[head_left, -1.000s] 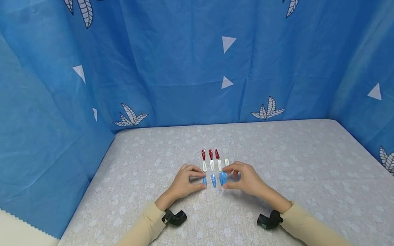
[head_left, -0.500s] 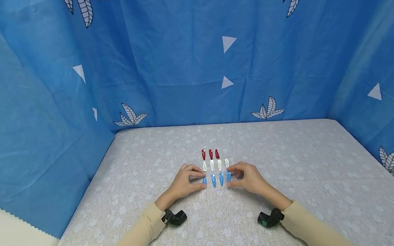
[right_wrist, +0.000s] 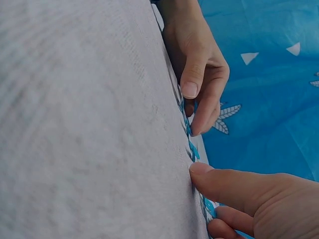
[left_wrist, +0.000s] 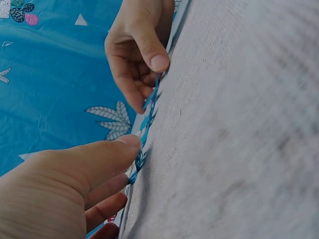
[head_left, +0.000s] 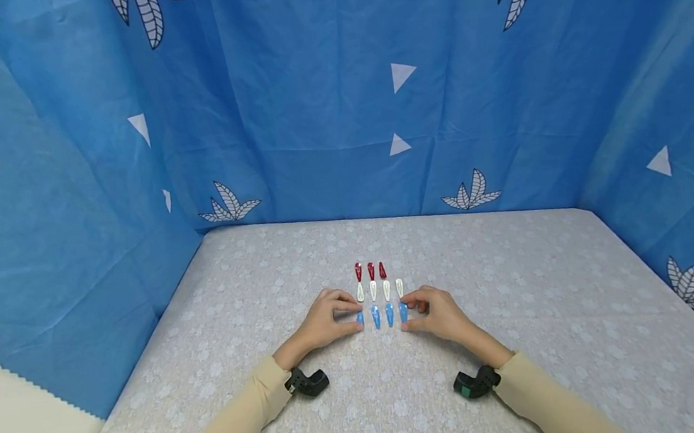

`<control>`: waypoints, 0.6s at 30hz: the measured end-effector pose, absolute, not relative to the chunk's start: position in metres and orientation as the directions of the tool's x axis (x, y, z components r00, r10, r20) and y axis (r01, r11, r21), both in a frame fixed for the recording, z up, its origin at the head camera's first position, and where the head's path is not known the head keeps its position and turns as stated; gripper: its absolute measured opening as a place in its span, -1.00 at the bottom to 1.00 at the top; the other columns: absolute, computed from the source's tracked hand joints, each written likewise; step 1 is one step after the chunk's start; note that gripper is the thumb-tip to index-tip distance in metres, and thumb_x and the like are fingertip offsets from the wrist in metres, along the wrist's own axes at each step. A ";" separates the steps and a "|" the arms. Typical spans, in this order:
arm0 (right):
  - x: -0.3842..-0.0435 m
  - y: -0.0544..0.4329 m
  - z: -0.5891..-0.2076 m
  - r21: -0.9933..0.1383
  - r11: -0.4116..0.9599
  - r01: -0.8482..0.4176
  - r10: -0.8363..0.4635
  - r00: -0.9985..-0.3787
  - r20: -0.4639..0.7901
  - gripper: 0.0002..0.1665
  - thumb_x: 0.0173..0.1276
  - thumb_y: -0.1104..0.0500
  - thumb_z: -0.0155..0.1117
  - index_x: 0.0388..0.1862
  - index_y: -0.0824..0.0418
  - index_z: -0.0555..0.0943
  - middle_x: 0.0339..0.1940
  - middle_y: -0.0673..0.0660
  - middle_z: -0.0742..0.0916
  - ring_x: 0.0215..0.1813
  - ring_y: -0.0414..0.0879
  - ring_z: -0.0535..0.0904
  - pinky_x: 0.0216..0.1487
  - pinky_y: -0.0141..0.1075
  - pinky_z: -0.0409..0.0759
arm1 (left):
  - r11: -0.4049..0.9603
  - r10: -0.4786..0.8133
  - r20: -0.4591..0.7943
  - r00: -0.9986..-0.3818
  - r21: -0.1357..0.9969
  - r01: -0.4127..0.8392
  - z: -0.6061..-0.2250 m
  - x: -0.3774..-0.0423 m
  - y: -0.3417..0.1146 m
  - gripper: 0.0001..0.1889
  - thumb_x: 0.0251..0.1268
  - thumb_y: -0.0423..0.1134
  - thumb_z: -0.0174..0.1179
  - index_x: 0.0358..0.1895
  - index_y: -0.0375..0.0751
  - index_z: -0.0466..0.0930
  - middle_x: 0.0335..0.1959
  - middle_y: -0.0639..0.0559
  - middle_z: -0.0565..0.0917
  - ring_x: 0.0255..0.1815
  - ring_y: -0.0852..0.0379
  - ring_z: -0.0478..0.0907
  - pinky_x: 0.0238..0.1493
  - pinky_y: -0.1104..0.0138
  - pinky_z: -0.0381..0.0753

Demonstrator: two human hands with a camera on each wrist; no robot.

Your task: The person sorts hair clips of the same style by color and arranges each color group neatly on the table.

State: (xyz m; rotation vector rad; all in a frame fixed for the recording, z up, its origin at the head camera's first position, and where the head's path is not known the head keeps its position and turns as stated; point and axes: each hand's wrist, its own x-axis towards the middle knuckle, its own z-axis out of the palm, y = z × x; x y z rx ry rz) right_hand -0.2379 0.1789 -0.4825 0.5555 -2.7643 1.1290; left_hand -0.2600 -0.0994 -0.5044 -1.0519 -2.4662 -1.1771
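Note:
Several blue snap hair clips stand side by side in a row in the head view. My left hand (head_left: pixel 328 319) pinches the leftmost blue hair clip (head_left: pixel 360 319) end to end between thumb and fingers. At the row's other end, my right hand (head_left: pixel 433 311) holds the rightmost blue hair clip (head_left: pixel 403 311) the same way. Two more blue hair clips, a left one (head_left: pixel 376 317) and a right one (head_left: pixel 390 315), lie untouched between the hands. In the left wrist view the clips (left_wrist: pixel 144 134) appear edge-on, low on the cloth.
Just behind the blue row is a row of several white hair clips (head_left: pixel 373 291). Three red hair clips (head_left: pixel 371 271) lie farther back. A pale patterned cloth (head_left: pixel 368 400) covers the table, and a blue curtain (head_left: pixel 320 91) hangs around its back and sides.
My right hand has shifted slightly right, bringing a blue hair clip away from the one beside it to the row's right end. My left hand has stayed in place.

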 end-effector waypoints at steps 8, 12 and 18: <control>-0.237 0.180 -0.481 -0.652 0.665 -0.365 -0.298 -0.930 0.217 -0.46 -0.09 0.13 0.66 -0.07 0.24 0.73 -0.36 -0.01 0.65 -0.35 -0.19 0.41 -0.33 -0.38 0.41 | 0.511 0.495 0.332 -0.803 0.637 0.578 -0.495 -0.256 -0.094 -0.64 0.06 -0.11 0.47 -0.07 -0.18 0.77 -0.04 0.00 0.67 0.07 0.00 0.45 0.12 0.08 0.47; -0.238 0.180 -0.482 -0.646 0.670 -0.365 -0.300 -0.930 0.214 -0.44 -0.08 0.12 0.66 -0.05 0.24 0.73 -0.35 -0.01 0.65 -0.35 -0.19 0.41 -0.33 -0.38 0.41 | 0.524 0.493 0.322 -0.808 0.631 0.572 -0.494 -0.256 -0.094 -0.64 0.06 -0.12 0.47 -0.06 -0.18 0.76 -0.04 0.01 0.66 0.08 0.01 0.44 0.13 0.09 0.47; -0.237 0.180 -0.481 -0.655 0.663 -0.361 -0.298 -0.931 0.212 -0.43 -0.10 0.13 0.66 -0.05 0.24 0.72 -0.35 -0.01 0.64 -0.35 -0.18 0.41 -0.33 -0.38 0.40 | 0.510 0.494 0.328 -0.805 0.641 0.574 -0.493 -0.254 -0.093 -0.65 0.05 -0.13 0.47 -0.07 -0.18 0.76 -0.04 0.00 0.67 0.06 0.01 0.44 0.10 0.09 0.48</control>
